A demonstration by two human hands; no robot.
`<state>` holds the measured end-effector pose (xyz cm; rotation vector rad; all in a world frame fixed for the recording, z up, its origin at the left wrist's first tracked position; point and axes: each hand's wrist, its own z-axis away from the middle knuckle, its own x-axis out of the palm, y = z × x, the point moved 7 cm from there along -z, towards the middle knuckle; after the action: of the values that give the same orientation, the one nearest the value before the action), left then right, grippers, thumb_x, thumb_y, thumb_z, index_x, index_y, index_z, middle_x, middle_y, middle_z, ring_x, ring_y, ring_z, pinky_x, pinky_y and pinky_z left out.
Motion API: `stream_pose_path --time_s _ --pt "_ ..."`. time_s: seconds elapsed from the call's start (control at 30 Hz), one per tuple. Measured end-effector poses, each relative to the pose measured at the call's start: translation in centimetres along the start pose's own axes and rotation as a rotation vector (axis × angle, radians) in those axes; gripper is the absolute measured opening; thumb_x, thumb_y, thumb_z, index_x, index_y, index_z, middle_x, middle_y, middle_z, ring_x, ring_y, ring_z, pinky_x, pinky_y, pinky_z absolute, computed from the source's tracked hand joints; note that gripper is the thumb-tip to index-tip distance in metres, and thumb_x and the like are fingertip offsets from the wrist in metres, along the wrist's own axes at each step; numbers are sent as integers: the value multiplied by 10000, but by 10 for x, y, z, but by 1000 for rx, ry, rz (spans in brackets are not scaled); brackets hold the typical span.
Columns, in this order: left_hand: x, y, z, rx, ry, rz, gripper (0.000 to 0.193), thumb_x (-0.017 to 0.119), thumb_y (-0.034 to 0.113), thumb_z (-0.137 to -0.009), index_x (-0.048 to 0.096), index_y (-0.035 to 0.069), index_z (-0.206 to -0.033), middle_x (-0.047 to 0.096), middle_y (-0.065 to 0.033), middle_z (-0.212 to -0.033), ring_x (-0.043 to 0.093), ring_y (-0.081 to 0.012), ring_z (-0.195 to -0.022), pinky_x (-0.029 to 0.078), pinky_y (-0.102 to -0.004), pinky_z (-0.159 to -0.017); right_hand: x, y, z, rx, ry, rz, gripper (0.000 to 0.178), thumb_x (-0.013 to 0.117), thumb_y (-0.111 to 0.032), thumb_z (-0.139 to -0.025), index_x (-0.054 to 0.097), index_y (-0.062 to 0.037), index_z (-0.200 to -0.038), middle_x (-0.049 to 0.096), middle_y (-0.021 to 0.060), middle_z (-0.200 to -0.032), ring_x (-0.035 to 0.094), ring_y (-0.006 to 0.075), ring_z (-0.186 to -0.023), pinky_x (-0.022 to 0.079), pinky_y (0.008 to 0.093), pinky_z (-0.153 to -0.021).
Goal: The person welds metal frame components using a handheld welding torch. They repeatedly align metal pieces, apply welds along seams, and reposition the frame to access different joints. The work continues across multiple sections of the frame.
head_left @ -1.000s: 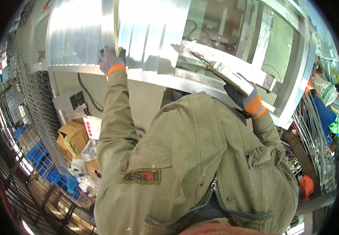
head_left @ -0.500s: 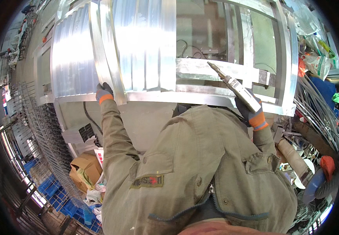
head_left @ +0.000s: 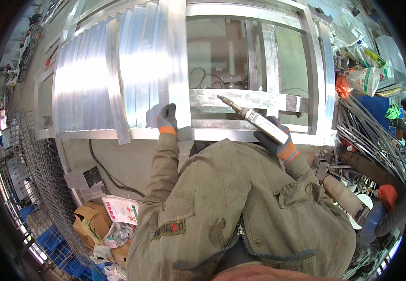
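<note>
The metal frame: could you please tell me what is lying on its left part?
Silvery metal strips, including a slanting strip over the front rail; what lies beneath them is covered.

On my remote feed, the gloved left hand (head_left: 167, 119) near eleven o'clock is dark grey with an orange cuff; the right hand (head_left: 279, 145), at three, repeats that grey and orange, plus a pale blue band. The tool (head_left: 259, 122) at two is off-white, brownish along its nose. I see silvery slats (head_left: 78, 84) at ten, striped lengthwise and glaring white. The jacket (head_left: 273, 220) at six is olive, its dark patch (head_left: 171, 229) marked red. The box (head_left: 99, 219) at eight is brown.
</note>
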<state>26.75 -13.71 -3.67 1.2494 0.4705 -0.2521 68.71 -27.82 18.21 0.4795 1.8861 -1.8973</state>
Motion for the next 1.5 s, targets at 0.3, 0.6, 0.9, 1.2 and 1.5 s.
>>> stream_pose_path --time_s 0.3,0.6,0.9,1.2,1.5 --pt "65 41 16 -40 -79 -36 503 717 405 -1039 755 -52 -1243 797 -203 -1128 730 -274 -1033 555 -412 -953 -23 27 18 27 42 -109 415 859 -192 -948 689 -43 -1296 757 143 -1078 764 288 -931 591 376 -780" --pt "65 44 -10 -43 -75 -69 515 717 417 -1039 759 -54 -1244 802 -215 -1122 735 -286 -1020 557 -419 -958 -24 30 13 -7 29 -13 382 866 -212 -947 696 -43 -1245 764 136 -1069 772 299 -933 602 375 -781" --pt "67 39 -19 -53 -109 -56 574 711 442 -1036 739 -77 -1281 793 -182 -1179 713 -273 -1085 540 -406 -990 -21 35 7 50 33 -71 391 856 -201 -953 703 -50 -1280 769 137 -1077 774 286 -944 604 369 -799" --pt "60 30 -37 -74 -270 -131 527 794 387 -968 774 -64 -1241 795 -134 -1027 713 -219 -879 580 -375 -840 -35 58 9 46 112 -73 385 848 -80 -937 726 -4 -1294 786 122 -1163 757 203 -1001 604 329 -864" --pt "68 25 -72 -428 -649 -349 595 848 458 -933 756 -12 -1285 775 -102 -927 702 -191 -788 604 -367 -733 -110 21 -7 242 79 37 317 840 -122 -957 756 8 -1235 765 64 -1006 697 131 -895 579 309 -789"
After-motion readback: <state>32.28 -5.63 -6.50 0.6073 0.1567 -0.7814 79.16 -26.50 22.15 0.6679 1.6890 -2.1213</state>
